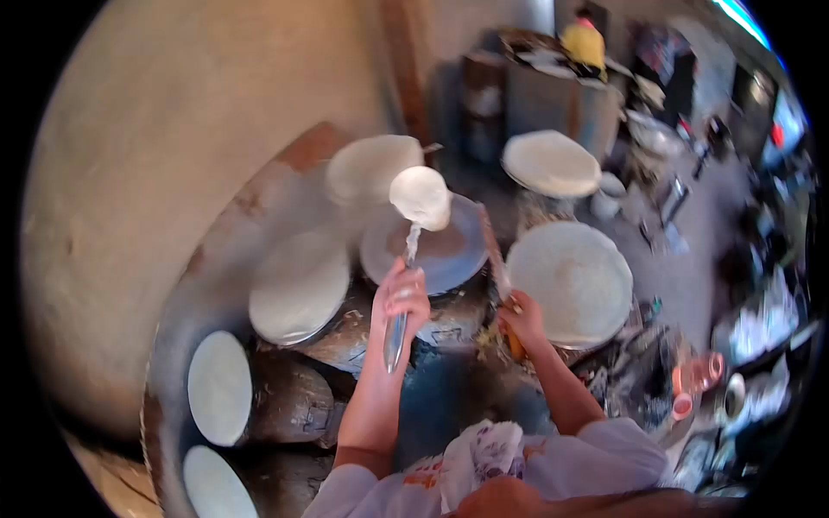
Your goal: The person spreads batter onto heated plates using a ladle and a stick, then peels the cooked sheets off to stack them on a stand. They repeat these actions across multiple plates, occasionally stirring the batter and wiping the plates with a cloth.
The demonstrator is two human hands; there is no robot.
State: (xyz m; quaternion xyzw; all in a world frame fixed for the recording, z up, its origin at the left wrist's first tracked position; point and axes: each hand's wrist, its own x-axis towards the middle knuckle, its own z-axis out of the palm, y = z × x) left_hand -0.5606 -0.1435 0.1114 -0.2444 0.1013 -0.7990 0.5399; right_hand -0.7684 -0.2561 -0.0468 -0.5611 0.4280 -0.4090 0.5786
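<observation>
While gripping a long metal ladle (pixel 399 321) by its handle, left hand (pixel 402 293) closed tight just below the centre of the frame, fingers wrapped round the shaft. Ladle bowl (pixel 420 197) raised and tilted above the centre, coated white, with a thin stream of batter (pixel 412 242) running down from it toward the dark round griddle (pixel 453 250) right beneath. Right hand (pixel 522 318) a little right of centre, curled shut on a thin stick-like tool (pixel 496 259) slanting up along the griddle's right edge; exact kind of tool too blurred to tell. Ringed about the middle griddle, more round pans spread white: one (pixel 300 285) to its left, one (pixel 371 167) above and left, one (pixel 551 162) toward the upper right, a large one (pixel 570 278) just right of the right hand. Two further white discs (pixel 219 387) (pixel 211 485) stacked down the lower left edge. Set on rough dark stove mounds (pixel 289 399), all of these. Patterned cloth (pixel 479 453) bunched at the bottom centre, between both sleeves. Cluttered floor with small pots (pixel 604 194) across the right side, much blurred.
</observation>
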